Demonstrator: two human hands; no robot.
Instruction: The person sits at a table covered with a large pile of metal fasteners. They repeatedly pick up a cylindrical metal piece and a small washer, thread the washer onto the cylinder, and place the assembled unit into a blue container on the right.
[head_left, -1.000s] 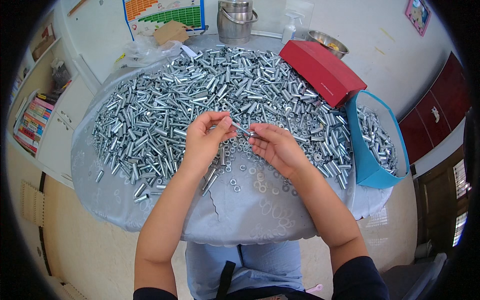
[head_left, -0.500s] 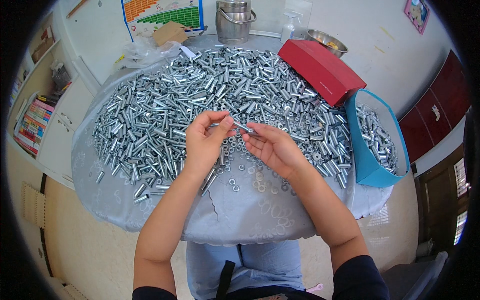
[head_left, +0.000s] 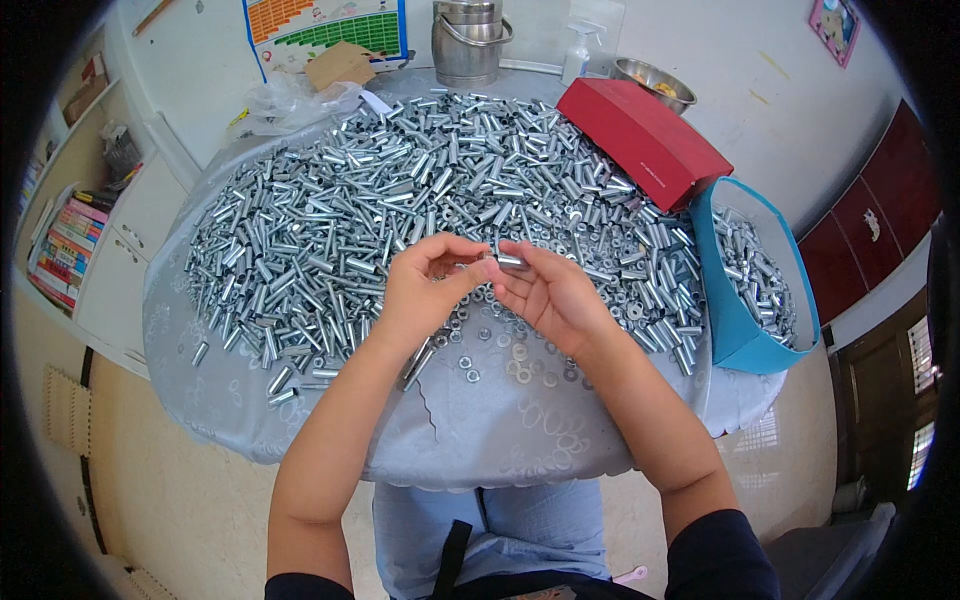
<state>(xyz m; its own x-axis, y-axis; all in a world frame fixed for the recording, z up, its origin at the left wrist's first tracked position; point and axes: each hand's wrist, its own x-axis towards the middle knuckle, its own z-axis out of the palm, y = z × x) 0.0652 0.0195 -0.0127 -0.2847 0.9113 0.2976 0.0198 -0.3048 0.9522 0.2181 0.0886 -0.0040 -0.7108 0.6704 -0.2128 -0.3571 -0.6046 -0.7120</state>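
Over the near part of the metal pile, my two hands meet in front of me. My right hand [head_left: 553, 295] is closed on a short shiny metal sleeve [head_left: 513, 262], gripped between thumb and fingers with the other fingers curled below. My left hand [head_left: 430, 285] pinches the end of a slim bolt at the sleeve's left end; fingertips cover most of it. Below and around the hands lie loose nuts [head_left: 472, 376] and washers [head_left: 519, 352]. A wide heap of metal sleeves and bolts [head_left: 330, 220] spreads behind and to the left.
A red box [head_left: 645, 140] lies tilted at the back right, beside a blue fabric bin [head_left: 750, 345] holding metal parts. Along the back stand a steel pail [head_left: 467, 50], a spray bottle [head_left: 576, 55] and a metal bowl [head_left: 680, 90]. A patterned grey cloth [head_left: 480, 440] covers the table.
My left hand has moved right, closer to my right hand. The slim bolt between them now shows much less, and the sleeve in my right fingers lies more level.
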